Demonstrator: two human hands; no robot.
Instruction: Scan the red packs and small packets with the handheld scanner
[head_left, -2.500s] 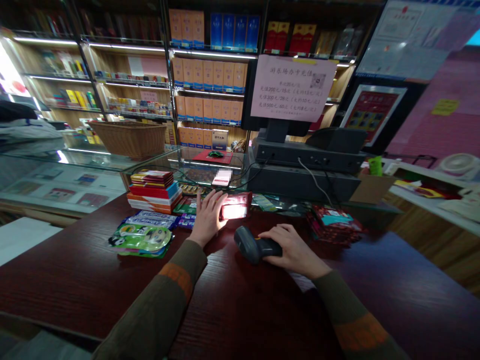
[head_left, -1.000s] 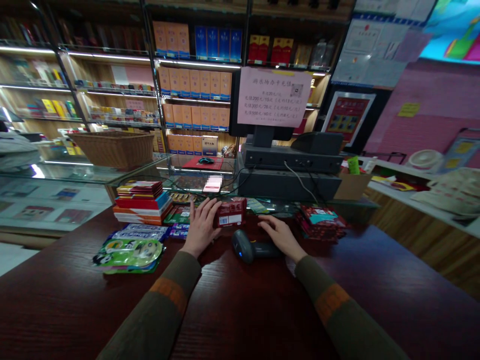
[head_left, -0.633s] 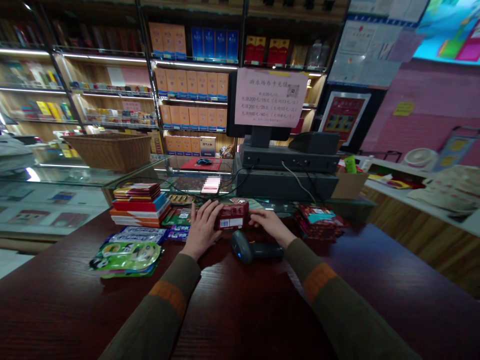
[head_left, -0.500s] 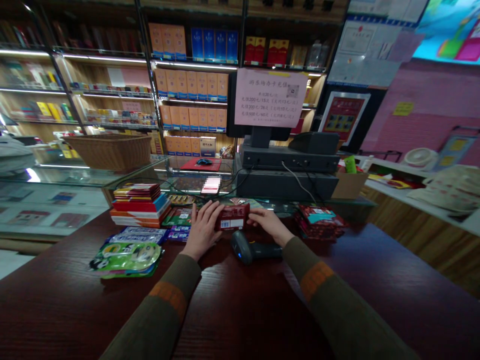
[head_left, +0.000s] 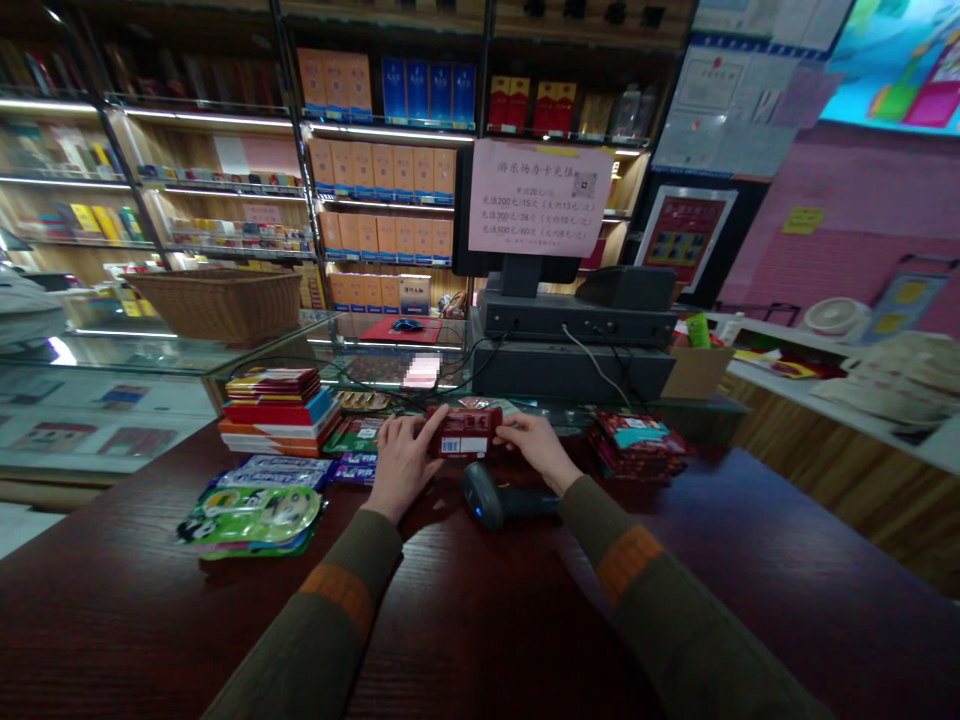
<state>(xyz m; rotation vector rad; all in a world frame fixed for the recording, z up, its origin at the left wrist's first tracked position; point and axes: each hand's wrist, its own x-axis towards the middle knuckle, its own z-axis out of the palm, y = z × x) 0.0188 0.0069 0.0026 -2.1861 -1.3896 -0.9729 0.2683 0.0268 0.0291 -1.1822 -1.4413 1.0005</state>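
A dark red packet [head_left: 466, 432] with a white barcode label facing me is held upright between both hands. My left hand [head_left: 403, 462] grips its left end, the index finger along the top corner. The fingertips of my right hand [head_left: 531, 444] pinch its right edge. Just below the packet, a dark barcode scanner [head_left: 487, 497] with a small blue light lies on the brown table [head_left: 465, 620]; its handle reaches toward my right sleeve.
Left are stacked red and orange boxes [head_left: 274, 412], green panda packets [head_left: 255, 515] and purple packets [head_left: 356, 468]. Dark red packets [head_left: 637, 442] are piled right. Behind stand a monitor with a paper sign [head_left: 536, 200], a wicker basket [head_left: 221, 300] and stocked shelves.
The fingers of my left hand have drawn in around the packet's left end, uncovering more of its front. The right hand keeps its pinch. The scanner has hardly moved.
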